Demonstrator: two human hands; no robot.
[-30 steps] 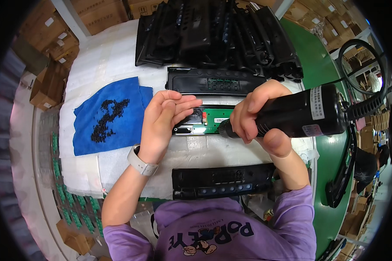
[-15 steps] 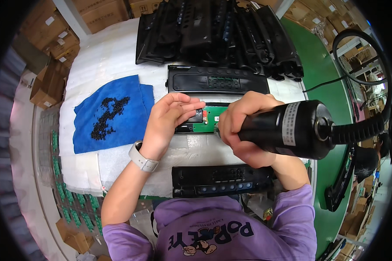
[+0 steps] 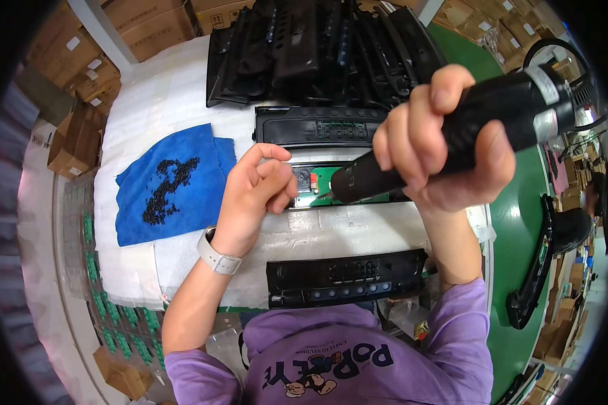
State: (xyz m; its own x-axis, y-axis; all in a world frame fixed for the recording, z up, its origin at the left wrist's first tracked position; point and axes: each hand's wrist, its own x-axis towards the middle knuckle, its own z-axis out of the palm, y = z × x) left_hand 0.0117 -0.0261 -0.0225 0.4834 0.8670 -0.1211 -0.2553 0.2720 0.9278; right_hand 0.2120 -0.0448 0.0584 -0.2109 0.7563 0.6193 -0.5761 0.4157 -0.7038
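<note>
My right hand [image 3: 446, 145] is wrapped round a black electric screwdriver [image 3: 392, 174], tilted so its tip points down and left at a green circuit board [image 3: 325, 177]. The board lies in a black plastic panel on the white padding, and the tip is at the board's lower edge. Whether it touches is too small to tell. Beside the panel's left end, my left hand [image 3: 255, 185] is closed with curled fingers; what they hold, if anything, is hidden. To its left, a blue cloth [image 3: 132, 196] carries a scatter of small black screws [image 3: 172, 182].
A similar black panel [image 3: 284, 127] lies just beyond, and another black panel [image 3: 348, 278] lies near me. Many black housings [image 3: 297, 54] are piled at the back. A green surface [image 3: 513, 223] runs along the right, with the cable [image 3: 591, 125] above it.
My right hand has turned and lifted, and the screwdriver now slants down toward the board with its nose in view. My left fingers have curled in from a straighter pose.
</note>
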